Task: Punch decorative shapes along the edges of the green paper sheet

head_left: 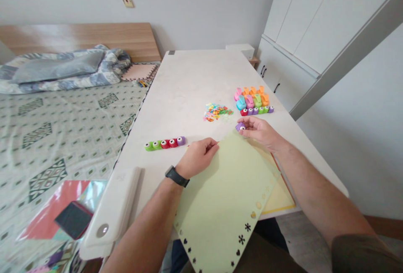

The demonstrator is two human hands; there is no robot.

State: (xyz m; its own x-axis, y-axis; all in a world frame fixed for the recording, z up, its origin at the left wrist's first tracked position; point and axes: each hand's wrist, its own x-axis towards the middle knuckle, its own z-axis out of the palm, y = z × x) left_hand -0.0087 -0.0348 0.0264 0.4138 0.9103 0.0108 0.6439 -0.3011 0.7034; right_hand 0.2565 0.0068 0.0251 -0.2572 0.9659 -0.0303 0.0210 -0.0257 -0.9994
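Note:
A pale green sheet of paper lies turned cornerwise, its near end reaching past the table edge. Shapes such as hearts, stars and snowflakes are cut along its near edges. My left hand, wearing a dark wristband, pinches the sheet near its far left edge. Between the fingers of my right hand is a small purple craft punch, at the sheet's far corner. Whether the paper sits inside the punch's slot, I cannot tell. Beneath the sheet, yellow paper shows at the right.
Cut-out paper bits lie in a colourful pile beyond the sheet. Larger craft punches stand at the right, with a row of small punches before them. Another punch row is at left. A white machine sits by the bed.

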